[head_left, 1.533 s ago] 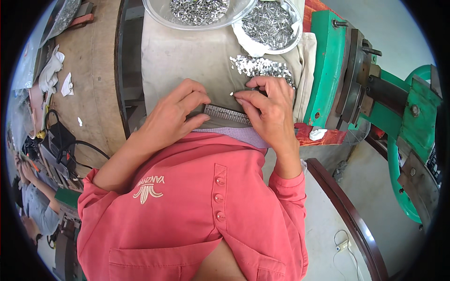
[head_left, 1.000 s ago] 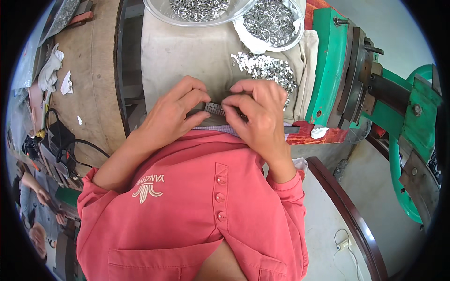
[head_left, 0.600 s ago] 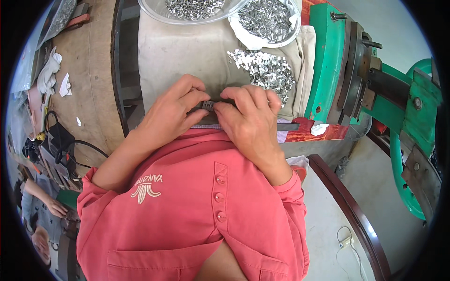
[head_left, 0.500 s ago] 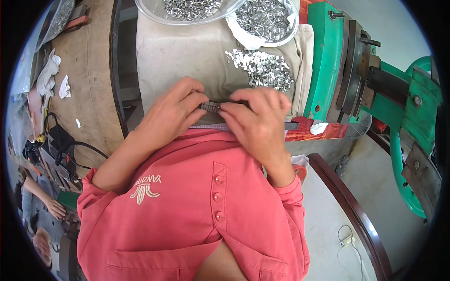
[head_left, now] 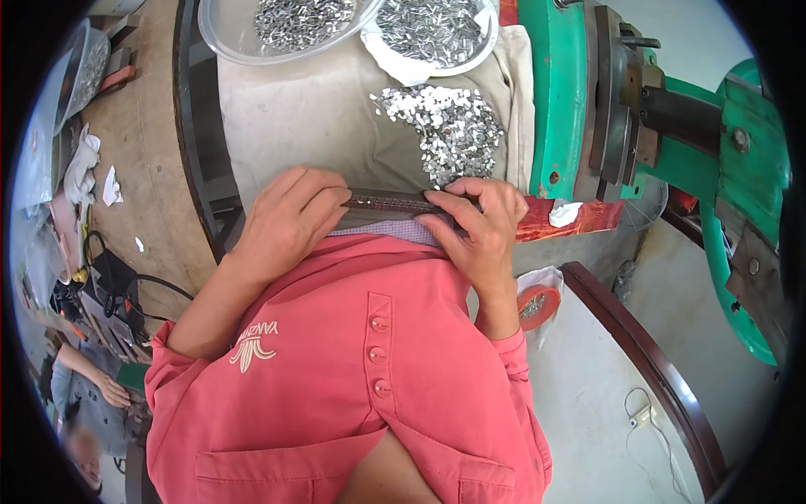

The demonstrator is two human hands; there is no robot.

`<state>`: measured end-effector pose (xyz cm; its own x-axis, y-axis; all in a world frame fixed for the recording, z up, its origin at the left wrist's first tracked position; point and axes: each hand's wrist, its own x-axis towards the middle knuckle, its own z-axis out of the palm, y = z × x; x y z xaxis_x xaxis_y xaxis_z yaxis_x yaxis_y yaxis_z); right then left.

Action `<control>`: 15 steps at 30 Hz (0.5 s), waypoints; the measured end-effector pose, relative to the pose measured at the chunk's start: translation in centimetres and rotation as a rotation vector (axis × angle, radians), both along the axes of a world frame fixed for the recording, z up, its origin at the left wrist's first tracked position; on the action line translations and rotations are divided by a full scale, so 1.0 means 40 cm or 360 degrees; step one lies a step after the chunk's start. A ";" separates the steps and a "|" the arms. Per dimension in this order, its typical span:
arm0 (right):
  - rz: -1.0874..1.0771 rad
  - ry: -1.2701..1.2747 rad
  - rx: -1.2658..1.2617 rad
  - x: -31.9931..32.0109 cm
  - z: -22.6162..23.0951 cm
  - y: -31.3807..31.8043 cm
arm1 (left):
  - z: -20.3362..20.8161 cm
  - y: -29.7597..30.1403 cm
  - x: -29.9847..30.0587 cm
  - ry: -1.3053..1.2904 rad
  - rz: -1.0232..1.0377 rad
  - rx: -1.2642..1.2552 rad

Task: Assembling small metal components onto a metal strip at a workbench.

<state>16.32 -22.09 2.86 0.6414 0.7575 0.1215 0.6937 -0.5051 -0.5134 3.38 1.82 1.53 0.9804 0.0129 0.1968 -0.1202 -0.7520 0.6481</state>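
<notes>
A long, narrow dark strip [head_left: 388, 202] with a row of small marks or slots along it lies crosswise close to my body. My left hand [head_left: 294, 212] grips its left end, fingers curled over it. At the right end, my right hand [head_left: 480, 220] pinches it between thumb and fingers. Just beyond the right hand, a loose heap of small shiny metal pieces [head_left: 457, 134] is spread on the beige cloth [head_left: 294, 118]. Whether a loose piece sits in my right fingertips is too small to tell.
Behind the heap stand a clear plastic bowl [head_left: 220, 38] and a white lined bowl [head_left: 483, 60], both holding metal pieces. A green machine [head_left: 558, 101] rises at the right. A wooden board [head_left: 147, 160] runs along the left. Another person's hand [head_left: 113, 391] shows at lower left.
My hands have moved apart, uncovering more of the dark strip between them. The whole view has shifted slightly, with the bowls and heap now further left.
</notes>
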 end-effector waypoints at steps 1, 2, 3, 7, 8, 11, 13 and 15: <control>-0.0005 0.0015 0.0013 -0.001 -0.007 -0.003 | 0.001 0.000 0.000 -0.0004 -0.0012 0.0001; -0.0017 0.0010 0.0014 -0.002 -0.009 -0.005 | 0.001 0.001 0.001 -0.0016 -0.0016 -0.0015; -0.0030 0.0029 0.0021 -0.002 -0.010 -0.006 | 0.002 0.001 0.002 -0.0027 -0.0019 -0.0030; -0.0050 0.0068 0.0077 -0.004 -0.022 -0.011 | 0.002 0.003 0.003 -0.0034 -0.0025 -0.0034; -0.0055 0.0066 0.0079 -0.005 -0.022 -0.011 | 0.003 0.003 0.002 -0.0025 -0.0023 -0.0042; -0.0031 0.0030 0.0094 -0.007 -0.024 -0.011 | 0.005 0.005 -0.001 -0.0027 -0.0017 -0.0049; -0.0028 0.0029 0.0102 -0.008 -0.026 -0.011 | 0.006 0.006 -0.002 -0.0038 -0.0009 -0.0050; -0.0029 0.0038 0.0118 -0.010 -0.033 -0.012 | 0.004 0.006 -0.003 -0.0011 0.0010 -0.0027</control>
<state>15.93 -22.56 1.55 0.6586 0.7350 0.1614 0.6718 -0.4777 -0.5662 3.24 2.07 1.69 0.9789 0.0223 0.2031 -0.1200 -0.7417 0.6599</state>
